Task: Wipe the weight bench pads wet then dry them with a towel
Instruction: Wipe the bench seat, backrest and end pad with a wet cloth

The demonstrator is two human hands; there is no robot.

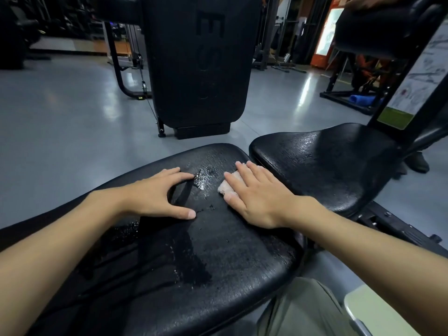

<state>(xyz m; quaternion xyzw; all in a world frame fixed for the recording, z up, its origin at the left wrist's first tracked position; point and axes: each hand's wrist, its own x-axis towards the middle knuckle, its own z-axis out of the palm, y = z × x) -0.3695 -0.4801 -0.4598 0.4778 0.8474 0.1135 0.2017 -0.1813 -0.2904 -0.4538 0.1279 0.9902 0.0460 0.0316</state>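
The right hand (257, 197) lies flat on a small pinkish cloth (228, 183) at the far end of the long bench pad (230, 263). Its grip is wide, with straight fingers pressing the cloth down rather than closing round it. The left hand (157, 195) rests on the same pad to the left of the cloth, its grip arched and wide, holding nothing. Beads of water (204, 177) glisten on the pad between the two hands. The seat pad (327, 166), just beyond the long pad's far right corner, shines wet too.

With only a flat palm on it, the cloth could probably bunch up or slide out on the slick vinyl. It looks small, so it may saturate and merely smear the water. Water pushed over the pad's edge would likely drip onto the floor (60, 117).
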